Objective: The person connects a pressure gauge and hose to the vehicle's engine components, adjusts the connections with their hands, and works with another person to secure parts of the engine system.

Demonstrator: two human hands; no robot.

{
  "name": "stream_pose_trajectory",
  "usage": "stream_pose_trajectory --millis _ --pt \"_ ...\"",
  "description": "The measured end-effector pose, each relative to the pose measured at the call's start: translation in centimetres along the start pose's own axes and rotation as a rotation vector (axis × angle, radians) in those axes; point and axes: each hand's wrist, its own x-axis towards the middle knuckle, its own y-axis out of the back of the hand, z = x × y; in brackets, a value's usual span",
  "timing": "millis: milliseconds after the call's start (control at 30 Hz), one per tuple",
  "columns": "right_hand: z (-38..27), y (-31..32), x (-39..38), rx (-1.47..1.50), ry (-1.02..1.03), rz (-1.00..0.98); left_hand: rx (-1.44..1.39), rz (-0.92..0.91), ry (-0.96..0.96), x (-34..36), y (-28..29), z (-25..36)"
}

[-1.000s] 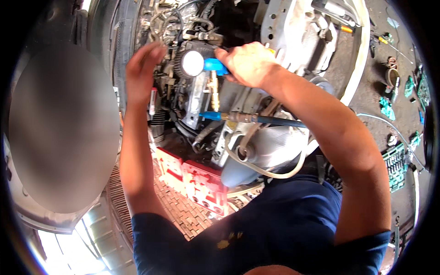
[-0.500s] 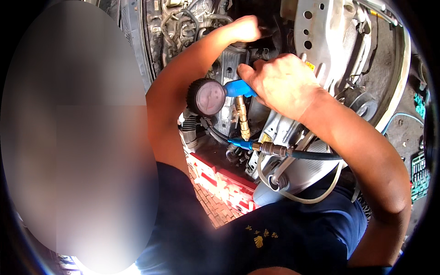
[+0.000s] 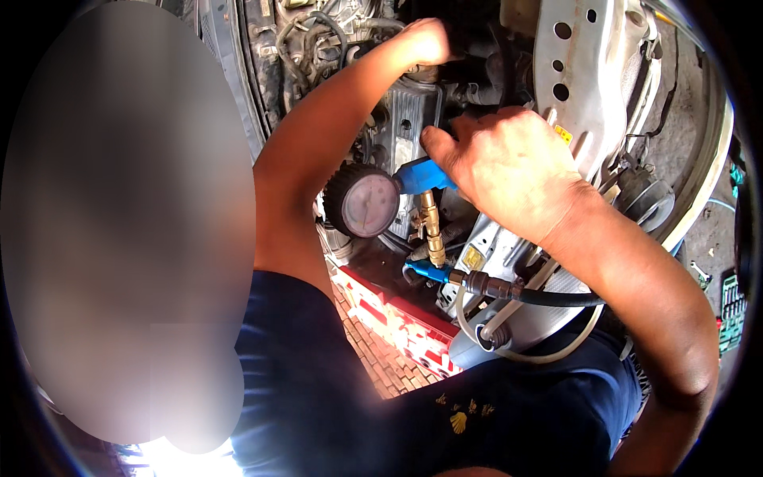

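Note:
My right hand (image 3: 513, 171) is wrapped around the blue handle (image 3: 425, 176) of a pressure gauge tool. Its round, black-rimmed gauge (image 3: 371, 205) hangs to the left of the hand. Below the handle, a brass valve fitting (image 3: 432, 230) runs down to a blue connector (image 3: 427, 271), where a black hose (image 3: 556, 299) and a clear tube (image 3: 548, 358) join. Farther off, my left hand (image 3: 427, 41) reaches into the dark part of the engine bay. It looks closed, but its fingertips and whatever they grip are lost in shadow.
A ribbed metal engine cover (image 3: 405, 125) lies beneath my arms. The silver front crossmember (image 3: 576, 52) with round holes runs along the right. Below are a red box-like piece (image 3: 397, 318) and brick paving (image 3: 381, 370). A green tool case (image 3: 731, 314) lies at far right.
My right hand and the gauge have come lower and a little right, and the gauge has tilted. The whole view has shifted slightly. My left hand stays in the engine bay.

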Motion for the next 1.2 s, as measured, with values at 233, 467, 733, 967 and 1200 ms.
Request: stream_pose_trajectory --millis 233,467,733,967,1200 --pt "0.1 -0.1 -0.3 -0.001 0.007 0.042 0.087 0.073 -0.14 -0.4 0.2 0.3" --pt "-0.1 -0.5 -0.2 -0.008 0.03 0.049 -0.281 0.223 -0.108 -0.5 -0.1 1.6" --pt "0.2 -0.3 -0.2 0.038 -0.002 0.076 -0.065 0.009 -0.162 2.9 0.1 3.0" --pt "0.2 -0.2 -0.1 0.007 -0.026 0.054 -0.325 0.005 -0.371 3.8 -0.6 0.8" --pt "0.4 -0.4 0.0 0.014 -0.016 0.087 -0.233 0.094 -0.395 4.9 -2.5 0.9"
